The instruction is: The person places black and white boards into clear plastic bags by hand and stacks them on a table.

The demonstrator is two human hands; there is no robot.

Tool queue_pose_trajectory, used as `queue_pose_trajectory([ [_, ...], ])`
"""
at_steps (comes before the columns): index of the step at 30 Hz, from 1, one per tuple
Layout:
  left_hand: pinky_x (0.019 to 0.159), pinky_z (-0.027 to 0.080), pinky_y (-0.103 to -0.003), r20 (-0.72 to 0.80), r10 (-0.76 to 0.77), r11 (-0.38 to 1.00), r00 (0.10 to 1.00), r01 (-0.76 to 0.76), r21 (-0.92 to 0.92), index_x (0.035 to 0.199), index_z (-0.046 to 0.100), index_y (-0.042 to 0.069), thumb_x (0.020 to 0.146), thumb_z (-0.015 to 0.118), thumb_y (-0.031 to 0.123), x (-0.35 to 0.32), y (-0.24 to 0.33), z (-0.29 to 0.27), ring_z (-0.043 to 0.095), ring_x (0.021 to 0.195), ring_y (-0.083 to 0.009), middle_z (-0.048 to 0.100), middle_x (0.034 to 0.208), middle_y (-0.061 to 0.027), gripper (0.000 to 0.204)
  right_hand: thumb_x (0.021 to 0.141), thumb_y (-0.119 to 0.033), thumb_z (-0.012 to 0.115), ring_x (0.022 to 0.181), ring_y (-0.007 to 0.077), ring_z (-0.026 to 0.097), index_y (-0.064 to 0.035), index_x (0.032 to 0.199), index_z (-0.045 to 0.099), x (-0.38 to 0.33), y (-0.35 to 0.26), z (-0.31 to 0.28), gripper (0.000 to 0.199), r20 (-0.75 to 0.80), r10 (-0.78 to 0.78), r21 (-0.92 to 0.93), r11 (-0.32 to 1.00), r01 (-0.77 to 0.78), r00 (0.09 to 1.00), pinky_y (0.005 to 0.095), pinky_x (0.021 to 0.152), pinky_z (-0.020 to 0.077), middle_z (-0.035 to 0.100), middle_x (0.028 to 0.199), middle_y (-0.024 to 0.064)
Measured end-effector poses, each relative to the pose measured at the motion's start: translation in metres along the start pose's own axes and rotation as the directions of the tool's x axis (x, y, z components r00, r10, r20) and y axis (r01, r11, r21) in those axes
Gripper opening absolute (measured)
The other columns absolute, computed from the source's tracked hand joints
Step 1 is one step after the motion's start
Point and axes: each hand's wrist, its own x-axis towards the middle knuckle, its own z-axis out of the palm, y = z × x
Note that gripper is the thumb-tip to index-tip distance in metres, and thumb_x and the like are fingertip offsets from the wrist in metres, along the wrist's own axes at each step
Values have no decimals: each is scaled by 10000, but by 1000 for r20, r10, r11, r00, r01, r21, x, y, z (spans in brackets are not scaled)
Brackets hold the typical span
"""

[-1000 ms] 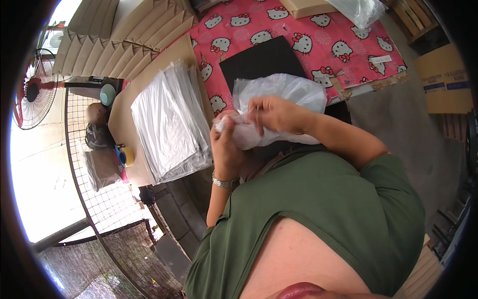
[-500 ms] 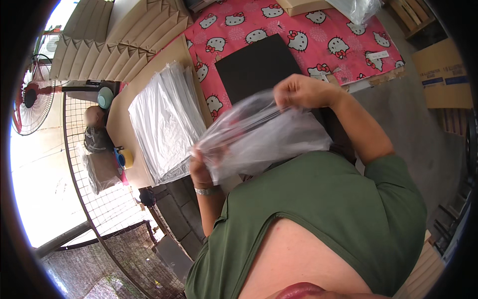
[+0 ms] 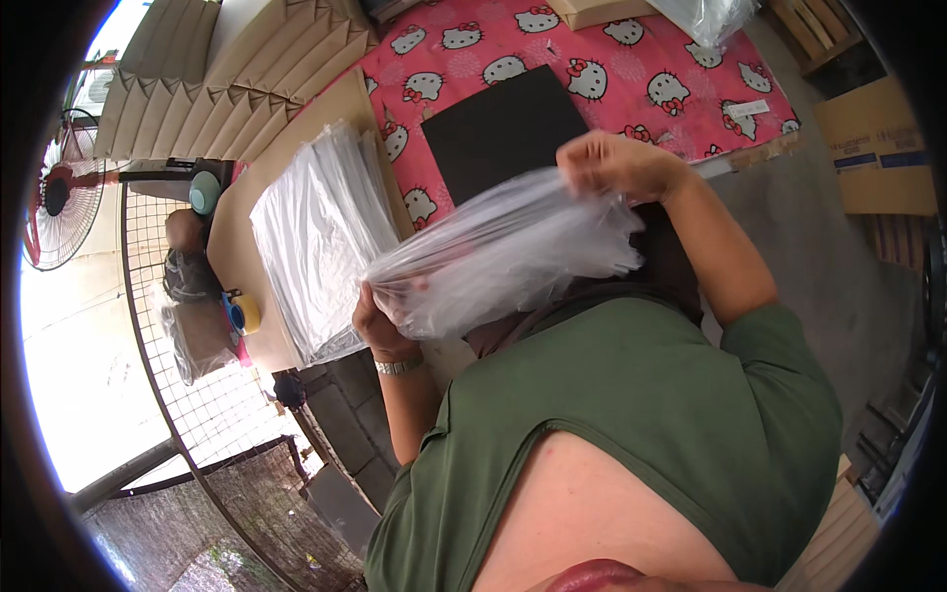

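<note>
A clear plastic bag (image 3: 513, 257) is stretched between my two hands, in front of my body. My left hand (image 3: 387, 331) is closed on its left end, close to a stack of plastic-wrapped sheets. At the upper right corner of the bag, the fingers of my right hand (image 3: 617, 166) are pinched on the plastic, a little blurred. Beyond the bag a flat black square board (image 3: 503, 128) lies on the table's pink patterned cover (image 3: 439, 59). The bag overlaps the board's near edge in view.
The stack of plastic-wrapped sheets (image 3: 321, 237) lies on a brown board (image 3: 232, 252) at the left. A tape roll (image 3: 247, 312) sits at that board's edge. Folded brown cartons (image 3: 197, 113) are piled at the far left, near a fan (image 3: 64, 187). A cardboard box (image 3: 878, 148) stands at the right.
My left hand has moved slightly left and up with the bag's end. My right hand has shifted a little up and right, and the bag is pulled tauter between them.
</note>
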Motion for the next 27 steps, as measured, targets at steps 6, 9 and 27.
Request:
queue_pose_trajectory([
  [6, 551, 445, -239, 186, -473, 732, 861, 267, 626, 944, 594, -4, 688, 742, 249, 5, -16, 27, 568, 607, -121, 616, 723, -45, 389, 842, -103, 600, 696, 107, 575, -42, 959, 548, 3, 2, -1, 141, -244, -271, 419, 836, 353, 931, 233, 604, 455, 575, 723, 21],
  [9, 638, 433, -208, 97, -593, 581, 799, 341, 739, 987, 606, -9, 684, 749, 237, 11, -14, 23, 583, 703, -108, 642, 801, -47, 416, 893, -213, 551, 548, 65, 503, -43, 956, 545, 4, 6, -16, 181, -324, -200, 397, 858, 325, 925, 186, 477, 385, 552, 679, 8],
  [27, 819, 501, -459, 83, -256, 961, 963, 244, 132, 1021, 552, -27, 748, 550, 133, 64, 7, -40, 587, 952, -286, 597, 939, -143, 316, 786, -75, 560, 745, 90, 563, -42, 1151, 437, 9, 9, -50, 387, -408, -251, 429, 796, 426, 878, 217, 667, 447, 560, 815, 40],
])
